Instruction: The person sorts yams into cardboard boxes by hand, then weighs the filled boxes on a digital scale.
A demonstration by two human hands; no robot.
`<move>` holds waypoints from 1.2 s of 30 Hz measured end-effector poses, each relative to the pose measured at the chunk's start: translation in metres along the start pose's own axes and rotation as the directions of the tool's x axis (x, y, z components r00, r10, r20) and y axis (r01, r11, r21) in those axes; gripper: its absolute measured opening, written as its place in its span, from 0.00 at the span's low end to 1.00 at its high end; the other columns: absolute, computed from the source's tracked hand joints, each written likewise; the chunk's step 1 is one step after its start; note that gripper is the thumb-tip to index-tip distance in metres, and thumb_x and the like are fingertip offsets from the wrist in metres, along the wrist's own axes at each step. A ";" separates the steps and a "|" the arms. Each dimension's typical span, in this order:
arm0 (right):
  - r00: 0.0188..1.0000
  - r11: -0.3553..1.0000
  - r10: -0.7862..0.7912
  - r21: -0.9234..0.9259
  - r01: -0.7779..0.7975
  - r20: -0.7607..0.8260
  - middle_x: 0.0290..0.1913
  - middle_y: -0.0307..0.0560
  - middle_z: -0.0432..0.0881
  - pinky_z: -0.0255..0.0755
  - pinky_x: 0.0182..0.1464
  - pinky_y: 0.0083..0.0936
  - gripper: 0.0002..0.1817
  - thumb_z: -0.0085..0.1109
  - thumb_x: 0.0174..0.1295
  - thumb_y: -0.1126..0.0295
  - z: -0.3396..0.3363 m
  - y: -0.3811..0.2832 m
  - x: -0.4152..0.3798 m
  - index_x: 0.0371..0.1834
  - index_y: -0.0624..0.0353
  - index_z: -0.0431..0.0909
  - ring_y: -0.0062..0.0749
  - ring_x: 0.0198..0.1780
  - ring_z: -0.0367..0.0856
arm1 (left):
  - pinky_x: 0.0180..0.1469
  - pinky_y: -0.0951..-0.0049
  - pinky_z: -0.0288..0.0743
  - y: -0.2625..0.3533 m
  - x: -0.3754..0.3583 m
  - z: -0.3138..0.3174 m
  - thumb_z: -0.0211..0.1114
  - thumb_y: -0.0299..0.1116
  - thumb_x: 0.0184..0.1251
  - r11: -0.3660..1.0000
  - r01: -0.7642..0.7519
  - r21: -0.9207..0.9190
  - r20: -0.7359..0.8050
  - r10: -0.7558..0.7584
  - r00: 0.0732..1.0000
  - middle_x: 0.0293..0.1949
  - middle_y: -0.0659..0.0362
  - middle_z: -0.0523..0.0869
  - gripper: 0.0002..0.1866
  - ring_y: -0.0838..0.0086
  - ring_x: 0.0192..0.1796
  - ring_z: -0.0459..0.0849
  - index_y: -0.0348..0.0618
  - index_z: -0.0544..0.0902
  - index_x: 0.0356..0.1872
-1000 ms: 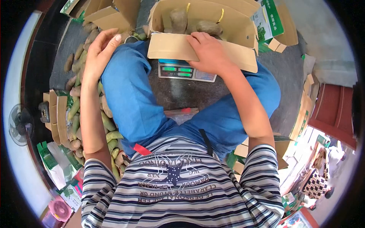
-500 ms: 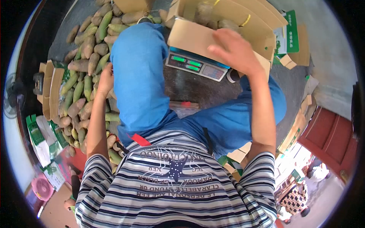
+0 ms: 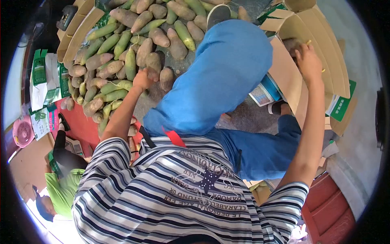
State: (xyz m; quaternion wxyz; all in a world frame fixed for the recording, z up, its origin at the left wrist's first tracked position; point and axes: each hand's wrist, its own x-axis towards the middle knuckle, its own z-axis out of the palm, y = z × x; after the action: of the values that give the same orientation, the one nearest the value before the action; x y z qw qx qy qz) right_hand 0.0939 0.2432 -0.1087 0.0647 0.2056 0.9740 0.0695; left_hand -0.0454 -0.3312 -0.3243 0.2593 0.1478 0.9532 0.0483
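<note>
On the left, my left hand point(image 3: 142, 80) is closed round the lower end of a brown, soil-covered radish point(image 3: 153, 64) at the edge of a large pile. Another brown radish point(image 3: 166, 78) lies just right of it. My right hand point(image 3: 309, 65) is inside an open cardboard box point(image 3: 286, 67), its fingers stretched and slightly apart, near a brownish radish point(image 3: 290, 45) partly hidden by the box wall. Beside those fingers shows a yellow cord point(image 3: 308, 42) on the box's far wall. The box rests on a blue-topped scale point(image 3: 265, 91), partly covered by my knee.
Green and brown radishes point(image 3: 130, 65) cover the floor to the left. Another open carton point(image 3: 81, 30) stands at upper left, with green-white cartons point(image 3: 40, 79) below it. A person in a green top point(image 3: 65, 187) is at lower left. My raised knee point(image 3: 231, 69) separates pile and box.
My view has turned, shifting the pile and box rightward. My left hand, partly behind my knee before, now grips a radish. My right hand has gone from the box flap into the box.
</note>
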 end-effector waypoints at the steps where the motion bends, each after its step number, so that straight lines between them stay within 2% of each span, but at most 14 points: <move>1: 0.997 0.997 0.058 -0.053 -0.056 0.048 0.53 0.53 0.79 0.74 0.51 0.44 0.18 0.55 0.66 0.59 -0.001 0.003 -0.002 0.56 0.52 0.77 0.52 0.52 0.79 | 0.57 0.58 0.75 0.000 -0.002 -0.003 0.68 0.38 0.56 0.999 0.026 -0.036 -0.050 -0.028 0.998 0.55 0.41 0.77 0.27 0.49 0.56 0.78 0.39 0.73 0.57; 4: 0.996 0.999 0.034 -0.019 -0.033 0.079 0.52 0.55 0.80 0.74 0.53 0.45 0.21 0.53 0.66 0.53 0.002 0.016 -0.014 0.55 0.53 0.78 0.51 0.52 0.80 | 0.58 0.56 0.73 -0.002 0.008 -0.005 0.69 0.42 0.57 0.997 0.018 -0.080 -0.229 -0.036 0.973 0.57 0.43 0.75 0.32 0.49 0.58 0.76 0.42 0.70 0.62; 6: 0.962 0.997 0.069 0.009 -0.074 0.265 0.52 0.56 0.81 0.74 0.54 0.46 0.22 0.52 0.66 0.52 -0.002 0.019 -0.014 0.53 0.54 0.79 0.52 0.53 0.80 | 0.59 0.55 0.72 0.006 0.025 -0.004 0.70 0.44 0.56 0.996 -0.068 -0.062 -0.368 0.041 0.929 0.59 0.43 0.74 0.35 0.49 0.60 0.75 0.43 0.68 0.65; 7: 0.930 0.993 0.101 0.014 -0.113 0.354 0.51 0.57 0.82 0.74 0.54 0.46 0.22 0.52 0.65 0.51 -0.007 0.019 -0.015 0.53 0.54 0.80 0.53 0.53 0.80 | 0.60 0.55 0.71 0.016 0.031 -0.009 0.70 0.45 0.56 0.995 -0.081 -0.059 -0.320 0.058 0.946 0.60 0.44 0.73 0.38 0.49 0.62 0.73 0.44 0.67 0.66; 10: 0.987 0.987 0.082 0.129 -0.100 0.138 0.51 0.58 0.82 0.73 0.56 0.45 0.24 0.49 0.67 0.47 -0.018 0.014 -0.036 0.52 0.55 0.81 0.50 0.54 0.80 | 0.64 0.57 0.68 0.020 0.054 -0.003 0.73 0.46 0.54 0.988 -0.156 -0.016 -0.164 0.151 0.975 0.62 0.45 0.71 0.42 0.47 0.63 0.72 0.47 0.64 0.69; 12: 0.990 0.944 0.092 0.308 -0.121 0.109 0.52 0.58 0.81 0.73 0.57 0.43 0.27 0.48 0.67 0.45 -0.033 0.014 -0.056 0.52 0.56 0.81 0.49 0.54 0.80 | 0.61 0.57 0.71 0.034 0.055 -0.016 0.74 0.44 0.52 0.989 -0.064 0.135 -0.058 0.073 0.996 0.62 0.45 0.72 0.41 0.47 0.59 0.75 0.47 0.66 0.67; 15: 0.987 0.919 0.109 0.366 -0.145 0.119 0.55 0.57 0.79 0.73 0.57 0.43 0.31 0.51 0.65 0.42 -0.052 0.007 -0.102 0.56 0.59 0.78 0.49 0.56 0.79 | 0.59 0.57 0.74 0.036 0.060 -0.026 0.76 0.47 0.49 0.980 0.064 0.187 -0.043 -0.057 0.997 0.61 0.43 0.71 0.39 0.48 0.59 0.76 0.45 0.69 0.62; 18: 0.996 0.957 0.055 0.280 -0.072 0.068 0.58 0.59 0.77 0.71 0.59 0.42 0.36 0.56 0.61 0.40 -0.062 -0.006 -0.147 0.60 0.61 0.74 0.51 0.59 0.76 | 0.57 0.56 0.75 0.031 0.056 -0.031 0.77 0.49 0.47 0.987 0.086 0.137 -0.044 -0.081 0.996 0.58 0.40 0.73 0.41 0.46 0.57 0.77 0.42 0.68 0.60; 19: 0.998 0.967 0.051 0.247 -0.057 0.032 0.63 0.59 0.72 0.69 0.62 0.42 0.42 0.66 0.54 0.45 -0.052 -0.007 -0.159 0.66 0.60 0.68 0.53 0.64 0.71 | 0.57 0.56 0.75 0.025 0.056 -0.026 0.76 0.49 0.48 0.992 0.071 0.107 -0.062 -0.064 0.996 0.58 0.39 0.73 0.40 0.45 0.56 0.77 0.41 0.68 0.60; 22: 0.994 0.997 0.046 0.073 -0.038 -0.102 0.66 0.58 0.68 0.68 0.64 0.42 0.47 0.74 0.47 0.54 -0.024 -0.016 -0.178 0.70 0.58 0.61 0.54 0.67 0.67 | 0.56 0.56 0.74 0.010 0.052 -0.012 0.73 0.47 0.52 1.000 0.022 0.012 -0.107 -0.021 0.994 0.56 0.40 0.74 0.37 0.45 0.55 0.78 0.38 0.67 0.58; 23: 0.993 0.996 0.078 0.051 -0.073 -0.094 0.68 0.57 0.65 0.68 0.64 0.42 0.51 0.76 0.42 0.64 -0.019 -0.020 -0.179 0.72 0.57 0.57 0.54 0.67 0.66 | 0.56 0.57 0.74 0.008 0.048 -0.006 0.72 0.46 0.54 1.000 0.017 -0.026 -0.117 -0.020 0.993 0.56 0.40 0.74 0.36 0.45 0.54 0.78 0.37 0.67 0.58; 29: 0.985 0.976 0.033 0.218 0.005 -0.171 0.65 0.54 0.70 0.69 0.63 0.39 0.39 0.67 0.48 0.72 -0.019 -0.002 -0.182 0.68 0.54 0.65 0.51 0.64 0.70 | 0.56 0.58 0.73 0.006 0.030 -0.005 0.68 0.43 0.58 0.986 -0.042 -0.164 -0.181 0.012 0.983 0.54 0.41 0.75 0.32 0.48 0.54 0.78 0.34 0.67 0.56; 31: 0.979 0.954 0.049 0.299 0.013 -0.199 0.61 0.50 0.74 0.70 0.61 0.38 0.32 0.62 0.52 0.74 -0.023 0.006 -0.186 0.65 0.52 0.70 0.48 0.61 0.73 | 0.57 0.58 0.72 0.009 0.028 -0.016 0.70 0.43 0.57 0.980 -0.094 -0.172 -0.221 0.055 0.974 0.55 0.41 0.75 0.33 0.49 0.54 0.77 0.34 0.68 0.57; 36: 0.974 0.948 0.074 0.317 -0.002 -0.214 0.58 0.48 0.76 0.72 0.57 0.39 0.29 0.61 0.55 0.74 -0.019 0.005 -0.191 0.64 0.52 0.71 0.47 0.58 0.75 | 0.61 0.58 0.69 0.029 0.035 -0.069 0.74 0.42 0.54 0.926 -0.316 -0.206 -0.395 0.217 0.893 0.57 0.41 0.74 0.36 0.51 0.56 0.75 0.33 0.70 0.60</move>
State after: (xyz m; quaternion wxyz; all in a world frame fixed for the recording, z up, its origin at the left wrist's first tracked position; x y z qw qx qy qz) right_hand 0.2666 0.1676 -0.0701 -0.0803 0.2231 0.9695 -0.0627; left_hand -0.1022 -0.2937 -0.2768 0.0857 0.2307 0.9398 0.2371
